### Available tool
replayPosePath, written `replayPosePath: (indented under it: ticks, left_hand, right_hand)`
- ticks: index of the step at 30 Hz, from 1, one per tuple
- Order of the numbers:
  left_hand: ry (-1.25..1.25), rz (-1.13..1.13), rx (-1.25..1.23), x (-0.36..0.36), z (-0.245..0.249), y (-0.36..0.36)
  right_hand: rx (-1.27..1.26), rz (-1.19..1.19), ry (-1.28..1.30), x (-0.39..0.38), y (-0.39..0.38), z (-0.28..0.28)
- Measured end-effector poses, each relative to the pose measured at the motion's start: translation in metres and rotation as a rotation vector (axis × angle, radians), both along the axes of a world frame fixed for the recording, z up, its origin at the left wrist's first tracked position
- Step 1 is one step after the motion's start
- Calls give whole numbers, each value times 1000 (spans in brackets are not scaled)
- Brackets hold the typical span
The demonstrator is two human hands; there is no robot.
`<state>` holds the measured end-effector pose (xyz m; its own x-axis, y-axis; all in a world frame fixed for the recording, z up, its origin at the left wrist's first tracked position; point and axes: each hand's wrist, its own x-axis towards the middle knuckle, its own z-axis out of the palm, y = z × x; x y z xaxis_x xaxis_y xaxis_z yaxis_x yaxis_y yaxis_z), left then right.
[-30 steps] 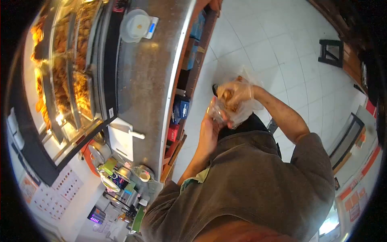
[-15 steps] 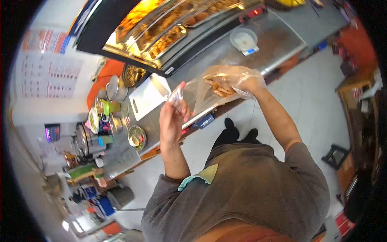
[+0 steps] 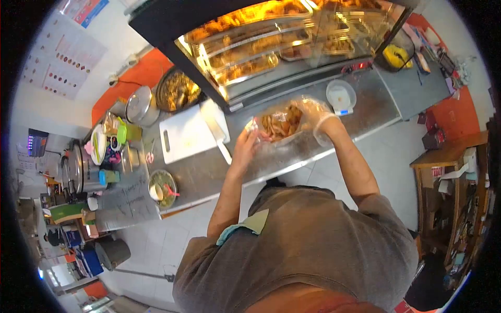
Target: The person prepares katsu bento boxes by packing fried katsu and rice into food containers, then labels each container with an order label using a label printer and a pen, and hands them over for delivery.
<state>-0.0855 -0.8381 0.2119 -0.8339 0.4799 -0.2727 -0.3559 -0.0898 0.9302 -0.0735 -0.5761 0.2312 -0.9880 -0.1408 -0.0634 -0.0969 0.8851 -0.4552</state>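
A clear plastic bag [image 3: 297,134] with brown cooked meat pieces [image 3: 280,123] in it is held above the front of the steel counter. My left hand [image 3: 248,141] is closed on the bag's left edge. At the right side of the bag is my right hand [image 3: 316,116], with clear thin plastic over it down to the wrist. Its fingers are bent at the bag's edge beside the meat, partly blurred by the plastic. To the left, a white cutting board [image 3: 177,138] lies on the counter, with a white-handled knife [image 3: 213,124] along its right side.
A lit glass food warmer [image 3: 250,78] with trays of food stands behind the counter [image 3: 201,180]. A plastic tub [image 3: 341,95] sits to the right. A pan of food [image 3: 176,89], a lidded pot [image 3: 141,106], scissors [image 3: 150,151] and a bowl [image 3: 163,188] are at left.
My view has swung, showing more of the counter and warmer. Both hands now sit closer together around the bag. The meat, earlier by my right hand, now lies spread between them.
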Motion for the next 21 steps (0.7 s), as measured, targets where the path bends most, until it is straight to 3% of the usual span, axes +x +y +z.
replayPosePath:
  ticks: [1, 2, 3, 4, 5, 7, 9, 12, 13, 15, 17, 19, 20, 21]
  left_hand:
    - [4, -10, -19, -5, 5, -4]
    - [300, -64, -181, -19, -9, -13]
    - [608, -92, -345, -36, -24, -20]
    - [575, 46, -375, -39, -3, -19]
    - [592, 95, -427, -49, 17, -23]
    - [702, 207, -573, -64, 83, -26]
    - [1146, 405, -453, -86, 136, -26]
    - [1734, 481, -540, -93, 261, 2]
    - [1765, 446, -513, -97, 294, 19]
    - [1926, 449, -601, -129, 345, 52]
    - [1966, 242, -677, -170, 389, 90]
    - [1876, -6, -850, -213, 412, 124]
    - [1874, 18, -860, -221, 419, 135]
    - [1695, -131, -1056, -229, 425, 145]
  right_hand:
    - [-67, 35, 56, 3, 0, 16]
    - [-109, 85, -91, 2, -4, 54]
    - [-99, 170, 54, 2, 17, 45]
    - [-169, 46, -36, 1, 37, 22]
    - [-314, 14, -78, 8, 29, 90]
    - [-379, 46, 173, 2, 57, 123]
    - [-380, -10, 340, 0, 73, 178]
    - [-328, -58, 645, -13, 104, 239]
    - [-467, -70, 682, -17, 105, 257]
    - [-368, 22, 811, -30, 117, 286]
    - [-364, 41, 829, -43, 124, 309]
    - [-225, 260, 974, -59, 135, 327]
    - [-223, 283, 978, -64, 137, 333]
    - [-221, 347, 967, -68, 139, 339]
